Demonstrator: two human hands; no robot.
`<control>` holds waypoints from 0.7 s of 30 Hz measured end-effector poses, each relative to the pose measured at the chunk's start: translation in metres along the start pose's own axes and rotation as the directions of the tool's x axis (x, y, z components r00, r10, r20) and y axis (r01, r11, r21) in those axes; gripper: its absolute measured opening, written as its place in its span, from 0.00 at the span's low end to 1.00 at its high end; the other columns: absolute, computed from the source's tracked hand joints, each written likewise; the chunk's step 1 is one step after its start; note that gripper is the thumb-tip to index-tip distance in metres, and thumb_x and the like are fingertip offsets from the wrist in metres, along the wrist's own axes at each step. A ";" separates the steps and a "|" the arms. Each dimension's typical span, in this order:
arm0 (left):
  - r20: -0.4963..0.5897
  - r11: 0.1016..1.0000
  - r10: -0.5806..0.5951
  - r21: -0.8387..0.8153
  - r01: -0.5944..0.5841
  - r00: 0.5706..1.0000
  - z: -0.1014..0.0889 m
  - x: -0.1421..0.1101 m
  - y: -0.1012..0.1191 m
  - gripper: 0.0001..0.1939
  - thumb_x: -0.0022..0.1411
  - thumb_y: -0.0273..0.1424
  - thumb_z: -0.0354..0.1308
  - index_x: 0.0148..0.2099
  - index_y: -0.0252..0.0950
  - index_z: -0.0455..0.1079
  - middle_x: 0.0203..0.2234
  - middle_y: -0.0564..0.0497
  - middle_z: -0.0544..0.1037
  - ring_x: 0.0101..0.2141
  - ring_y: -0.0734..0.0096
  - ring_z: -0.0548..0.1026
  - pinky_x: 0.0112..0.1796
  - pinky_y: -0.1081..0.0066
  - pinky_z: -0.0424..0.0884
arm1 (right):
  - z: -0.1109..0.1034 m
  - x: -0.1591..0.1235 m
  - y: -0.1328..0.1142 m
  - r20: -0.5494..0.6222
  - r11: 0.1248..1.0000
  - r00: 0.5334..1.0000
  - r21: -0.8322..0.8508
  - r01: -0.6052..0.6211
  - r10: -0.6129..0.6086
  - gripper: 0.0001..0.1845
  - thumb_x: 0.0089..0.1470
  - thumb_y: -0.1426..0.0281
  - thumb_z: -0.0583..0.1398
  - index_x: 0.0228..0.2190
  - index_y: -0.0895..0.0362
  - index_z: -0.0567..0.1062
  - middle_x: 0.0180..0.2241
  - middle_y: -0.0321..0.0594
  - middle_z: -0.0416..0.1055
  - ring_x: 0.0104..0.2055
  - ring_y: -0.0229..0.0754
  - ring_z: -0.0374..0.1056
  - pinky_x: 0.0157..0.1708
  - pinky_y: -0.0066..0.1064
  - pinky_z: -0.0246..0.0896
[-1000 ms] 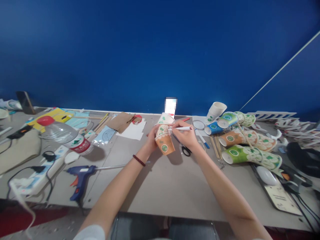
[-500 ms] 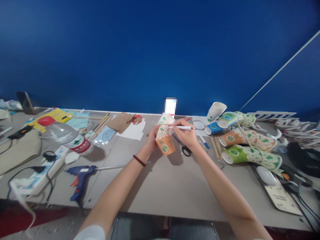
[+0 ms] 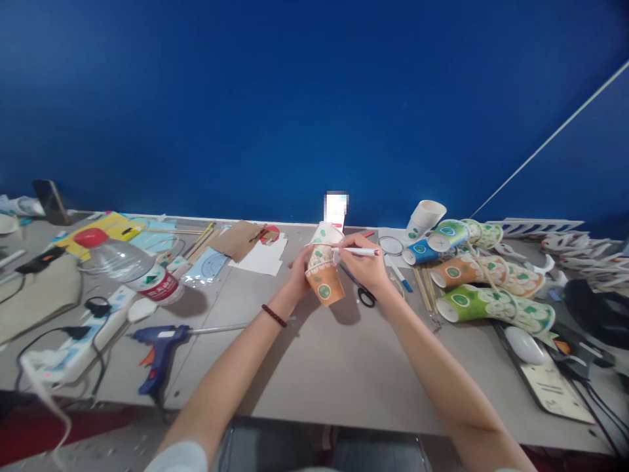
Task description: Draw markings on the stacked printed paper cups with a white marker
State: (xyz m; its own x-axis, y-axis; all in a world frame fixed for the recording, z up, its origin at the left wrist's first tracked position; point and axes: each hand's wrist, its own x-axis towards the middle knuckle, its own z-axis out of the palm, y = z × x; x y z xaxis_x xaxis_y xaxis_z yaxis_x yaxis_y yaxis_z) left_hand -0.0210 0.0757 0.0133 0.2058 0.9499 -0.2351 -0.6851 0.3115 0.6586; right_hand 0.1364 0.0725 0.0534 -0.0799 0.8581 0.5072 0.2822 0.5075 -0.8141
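Note:
My left hand (image 3: pixel 297 274) is wrapped round the side of joined paper cups (image 3: pixel 326 287), orange at the lower end and white with green leaf prints above. They are held tilted over the table. In my right hand (image 3: pixel 369 263) is a white marker pen (image 3: pixel 361 252) with a red end, gripped like a pencil. Its tip meets the printed upper part of the cups, near a thin band round them. Whether it has left a mark is too small to see. Black-handled scissors (image 3: pixel 366 297) lie on the table below my right hand, their blades partly hidden.
To the right lie joined green paper cups (image 3: pixel 462 303), more cup pieces, a white cup stack (image 3: pixel 426 217) and wooden sticks (image 3: pixel 425 288). At left are a blue glue gun (image 3: pixel 161 354), a plastic bottle (image 3: pixel 142 269) and a power strip (image 3: pixel 93 341). A lit phone (image 3: pixel 335 211) leans behind the cups.

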 end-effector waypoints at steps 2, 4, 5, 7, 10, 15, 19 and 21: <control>0.006 1.000 0.004 0.000 -0.004 1.000 0.001 -0.001 0.000 0.19 0.57 0.43 0.59 0.40 0.30 0.75 0.29 0.45 0.81 0.28 0.63 0.78 0.34 0.65 0.73 | 0.000 0.000 0.000 0.004 1.000 1.000 0.015 -0.003 0.003 0.02 0.46 0.71 0.59 0.25 0.53 0.73 0.30 0.37 0.77 0.33 0.43 0.72 0.31 0.32 0.66; 0.013 1.000 0.014 0.008 -0.014 1.000 0.002 -0.001 0.000 0.20 0.56 0.43 0.59 0.41 0.30 0.75 0.29 0.45 0.81 0.28 0.63 0.78 0.34 0.65 0.73 | 0.001 0.000 -0.001 0.012 0.999 1.000 0.033 -0.014 0.013 0.02 0.46 0.71 0.59 0.25 0.53 0.73 0.31 0.38 0.78 0.34 0.44 0.72 0.32 0.33 0.67; 0.015 1.000 0.018 0.013 -0.018 1.000 0.002 -0.001 0.000 0.20 0.56 0.43 0.59 0.41 0.31 0.75 0.28 0.45 0.81 0.28 0.63 0.77 0.34 0.65 0.73 | 0.001 -0.001 -0.001 0.013 0.999 1.000 0.040 -0.019 0.018 0.02 0.46 0.70 0.59 0.25 0.53 0.73 0.31 0.38 0.78 0.34 0.44 0.73 0.32 0.33 0.67; 0.021 1.000 0.024 0.020 -0.024 0.999 0.002 -0.001 0.000 0.20 0.56 0.43 0.60 0.40 0.31 0.75 0.28 0.46 0.81 0.28 0.63 0.77 0.34 0.65 0.73 | 0.001 -0.001 -0.003 0.018 0.999 1.000 0.050 -0.022 0.021 0.02 0.45 0.71 0.59 0.24 0.53 0.72 0.32 0.39 0.79 0.34 0.45 0.73 0.32 0.34 0.68; 0.025 0.999 0.035 0.021 -0.036 0.999 0.001 -0.001 0.000 0.19 0.55 0.43 0.60 0.40 0.31 0.75 0.29 0.45 0.81 0.28 0.63 0.77 0.34 0.65 0.73 | 0.001 -0.001 -0.003 0.028 0.998 0.999 0.054 -0.030 0.029 0.03 0.44 0.71 0.58 0.24 0.53 0.73 0.32 0.40 0.79 0.35 0.46 0.74 0.33 0.35 0.68; 0.030 0.999 0.045 0.017 -0.046 0.999 0.000 -0.001 0.000 0.19 0.55 0.43 0.61 0.40 0.32 0.75 0.29 0.45 0.81 0.28 0.63 0.78 0.34 0.65 0.72 | 0.001 -0.001 -0.001 0.050 0.998 0.998 0.046 -0.046 0.043 0.03 0.43 0.71 0.58 0.23 0.53 0.72 0.32 0.40 0.80 0.36 0.48 0.76 0.33 0.35 0.67; 0.023 0.999 0.036 0.024 -0.037 0.999 -0.002 0.001 0.000 0.19 0.55 0.43 0.60 0.40 0.31 0.75 0.30 0.45 0.81 0.29 0.63 0.77 0.35 0.66 0.72 | 0.001 0.000 -0.001 0.060 0.997 0.997 0.052 -0.050 0.047 0.02 0.43 0.71 0.58 0.22 0.53 0.72 0.30 0.39 0.79 0.38 0.49 0.76 0.34 0.35 0.67; 0.021 0.999 0.044 0.026 -0.044 0.999 -0.003 0.002 -0.001 0.19 0.56 0.43 0.60 0.40 0.31 0.75 0.29 0.45 0.81 0.28 0.64 0.77 0.35 0.66 0.72 | 0.001 0.000 -0.002 0.059 0.997 0.997 0.061 -0.053 0.049 0.02 0.43 0.72 0.58 0.22 0.53 0.72 0.30 0.38 0.79 0.39 0.49 0.76 0.34 0.35 0.68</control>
State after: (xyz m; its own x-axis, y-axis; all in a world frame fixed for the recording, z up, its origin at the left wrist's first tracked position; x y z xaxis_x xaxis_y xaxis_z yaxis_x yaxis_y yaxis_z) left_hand -0.0220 0.0772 0.0104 0.1906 0.9629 -0.1909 -0.6750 0.2698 0.6868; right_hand 0.1345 0.0712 0.0547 -0.1225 0.8850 0.4491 0.2271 0.4655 -0.8554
